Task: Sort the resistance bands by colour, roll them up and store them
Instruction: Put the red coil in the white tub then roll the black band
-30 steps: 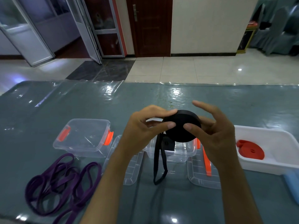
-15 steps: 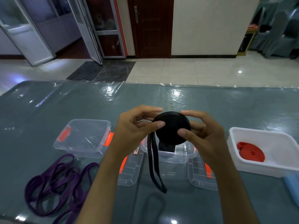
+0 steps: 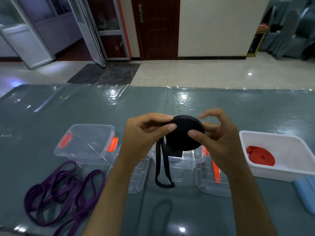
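Black band (image 3: 185, 133) is mostly wound into a flat disc, held in the air between both hands above the open clear box (image 3: 179, 160) at bench centre. Left hand (image 3: 144, 133) pinches the disc's left rim, thumb on the near face, fingers curled over the top edge. Right hand (image 3: 219, 138) presses its thumb on the near face at the right, with the other fingers curled behind and above; index looks lifted off the roll, so its grip is partial. Disc face points toward the camera, roll axis roughly along the line of sight. Key relation: the unrolled tail (image 3: 162, 167) leaves the disc at lower left, on the left-hand side, and hangs straight down as a doubled loop, its end just above the bench in front of the box. My read: remaining wraps have to feed up from below-left, so the left hand is nearer to guide the tail while the right turns the disc. Box sits directly under the roll, so the drop is short once winding is done. Purple bands (image 3: 59, 193) lie loose at bench left, unrolled; red roll (image 3: 260, 157) is already in the white tub (image 3: 289, 169) at right.
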### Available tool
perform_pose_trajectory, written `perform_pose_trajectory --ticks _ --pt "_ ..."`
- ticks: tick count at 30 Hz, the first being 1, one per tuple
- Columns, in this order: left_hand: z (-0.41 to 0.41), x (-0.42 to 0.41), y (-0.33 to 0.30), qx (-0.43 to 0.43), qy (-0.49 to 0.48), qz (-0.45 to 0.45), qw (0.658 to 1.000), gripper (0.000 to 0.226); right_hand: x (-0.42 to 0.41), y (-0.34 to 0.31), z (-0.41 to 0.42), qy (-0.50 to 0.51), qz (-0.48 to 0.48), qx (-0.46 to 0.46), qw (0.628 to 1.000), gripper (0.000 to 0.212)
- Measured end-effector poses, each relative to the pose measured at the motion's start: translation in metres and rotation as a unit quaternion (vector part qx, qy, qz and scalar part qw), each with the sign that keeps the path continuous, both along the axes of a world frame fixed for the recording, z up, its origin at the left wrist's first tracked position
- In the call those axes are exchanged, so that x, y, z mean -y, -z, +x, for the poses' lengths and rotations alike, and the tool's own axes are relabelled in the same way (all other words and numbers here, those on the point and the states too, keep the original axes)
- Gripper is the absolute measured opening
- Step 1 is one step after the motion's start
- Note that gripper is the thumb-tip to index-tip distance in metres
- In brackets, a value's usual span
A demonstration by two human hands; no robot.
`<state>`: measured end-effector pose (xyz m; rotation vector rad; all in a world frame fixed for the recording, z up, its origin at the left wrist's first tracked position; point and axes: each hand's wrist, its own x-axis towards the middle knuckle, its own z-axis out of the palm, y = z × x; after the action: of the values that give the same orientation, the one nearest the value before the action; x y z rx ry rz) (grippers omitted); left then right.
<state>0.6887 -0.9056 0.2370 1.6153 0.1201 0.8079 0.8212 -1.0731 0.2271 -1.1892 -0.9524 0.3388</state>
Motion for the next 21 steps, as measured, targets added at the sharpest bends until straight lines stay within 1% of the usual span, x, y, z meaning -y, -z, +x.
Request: perform_pose_trajectory --ticks 2,4,5,7,8,9,10,13,15,18,20,21 --pt "-0.002 -0.003 -0.001 -0.014 0.029 -0.015 0.999 0.033 0.000 0.005 0.000 0.014 0.020 0.015 1.000 0.039" --pt "-0.005 -0.007 -0.002 -0.028 0.040 -0.004 0.999 0.036 0.001 0.007 0.000 0.005 0.006 0.010 1.000 0.030" --pt "-0.006 -0.007 -0.001 -0.027 0.033 0.003 0.999 0.035 0.001 0.007 0.001 -0.006 -0.013 -0.001 1.000 0.027" --pt "-0.004 -0.003 0.002 -0.020 -0.003 0.019 1.000 0.031 0.000 0.008 0.002 -0.034 -0.043 -0.023 0.998 0.034" --pt "-0.002 0.000 0.003 -0.018 -0.020 0.026 0.999 0.028 -0.002 0.009 0.002 -0.040 -0.044 -0.026 0.998 0.034" --pt "-0.001 0.001 0.005 -0.019 -0.024 0.032 0.999 0.026 -0.002 0.011 0.001 -0.035 -0.031 -0.021 0.999 0.031" --pt "0.000 0.000 0.006 -0.024 -0.016 0.041 0.999 0.027 -0.003 0.012 0.001 -0.020 -0.013 -0.009 1.000 0.029" --pt "-0.004 -0.011 0.004 -0.062 0.046 0.064 0.995 0.039 -0.006 0.015 -0.001 0.021 0.025 0.013 0.999 0.030" --pt "-0.005 -0.015 0.005 -0.060 0.047 0.075 0.994 0.039 -0.007 0.016 -0.001 0.008 0.005 0.014 1.000 0.024" --pt "0.001 -0.007 0.006 -0.037 0.001 0.098 0.995 0.037 -0.008 0.015 0.000 -0.031 -0.042 -0.021 0.998 0.034" --pt "0.004 -0.004 0.009 -0.034 0.005 0.095 0.995 0.031 -0.007 0.016 -0.002 -0.013 -0.027 -0.002 1.000 0.041" --pt "0.003 -0.007 0.009 -0.041 0.026 0.091 0.995 0.030 -0.007 0.017 -0.002 0.003 -0.014 0.019 1.000 0.044"
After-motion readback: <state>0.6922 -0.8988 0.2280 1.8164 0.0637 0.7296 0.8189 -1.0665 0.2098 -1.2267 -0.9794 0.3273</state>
